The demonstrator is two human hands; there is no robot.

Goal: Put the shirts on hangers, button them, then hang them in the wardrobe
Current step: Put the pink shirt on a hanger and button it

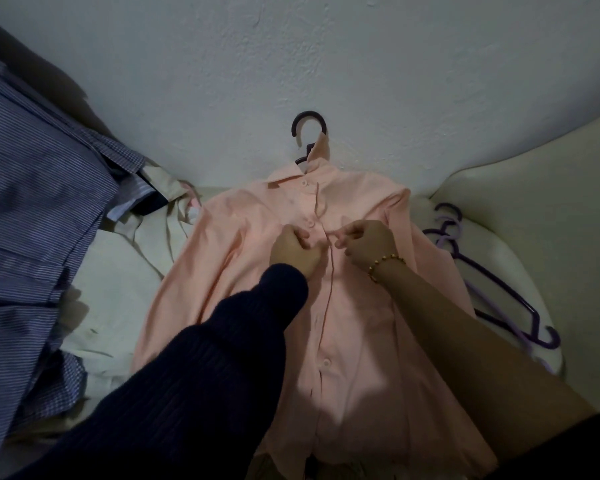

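A pale, rough-textured wall [361, 64] fills the upper half; below it lies a cream padded sofa [534, 209], 1 rounded arm at right; a dark brown surface [56, 81] edges the upper left.

Navy ribbed left sleeve [222, 341], gold beaded bracelet [383, 263] on right wrist

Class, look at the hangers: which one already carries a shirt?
The dark hanger, whose hook sticks out above the collar of the pink shirt. The purple hangers lie bare to the right, beside it.
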